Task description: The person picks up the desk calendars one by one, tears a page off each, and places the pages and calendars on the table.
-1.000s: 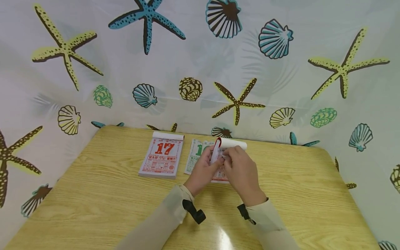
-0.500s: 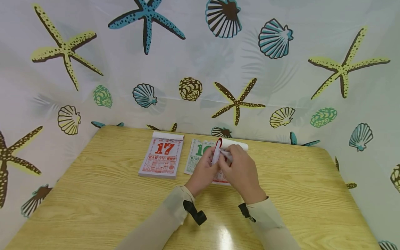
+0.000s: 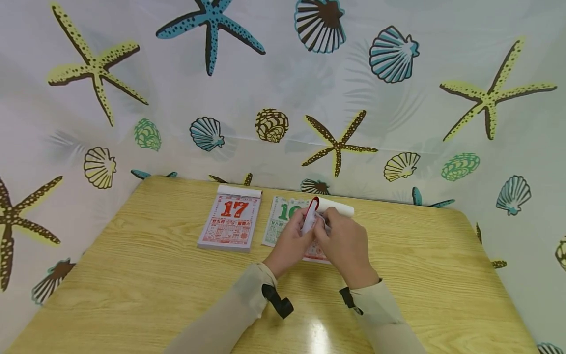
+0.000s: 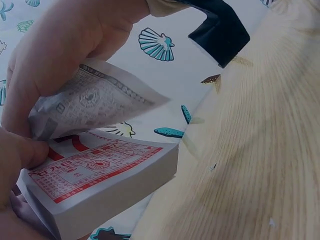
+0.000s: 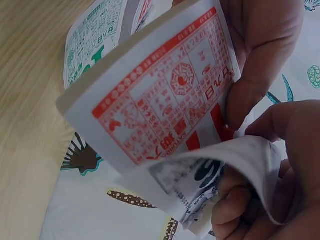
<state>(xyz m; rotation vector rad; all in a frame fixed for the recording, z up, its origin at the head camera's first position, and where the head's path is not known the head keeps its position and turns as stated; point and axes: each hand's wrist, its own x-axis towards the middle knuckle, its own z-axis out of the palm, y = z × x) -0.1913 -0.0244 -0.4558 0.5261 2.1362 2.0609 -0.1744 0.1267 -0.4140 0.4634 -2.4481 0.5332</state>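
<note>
My left hand (image 3: 287,243) grips a thick tear-off calendar pad (image 4: 117,187) by its left side, thumb on the red-printed top page. The pad is held tilted, and its white cover flap (image 3: 338,206) is folded back at the top. In the right wrist view, my right hand (image 5: 295,165) pinches a thin page (image 5: 240,152) that curls up off the pad. Under the lifted page, red print and part of a large red numeral show. My fingers hide the page's top edge in the head view.
A second calendar pad (image 3: 232,221) with a red 17 lies to the left on the wooden table (image 3: 155,275). Green-printed calendar paper (image 3: 275,223) with a ragged top edge lies between the pads. A shell-and-starfish patterned cloth (image 3: 247,98) hangs behind and beside the table.
The page in my right hand has been lifted and bunched higher off the pad. Both hands have shifted slightly right with the pad, uncovering more of the green-printed paper.
</note>
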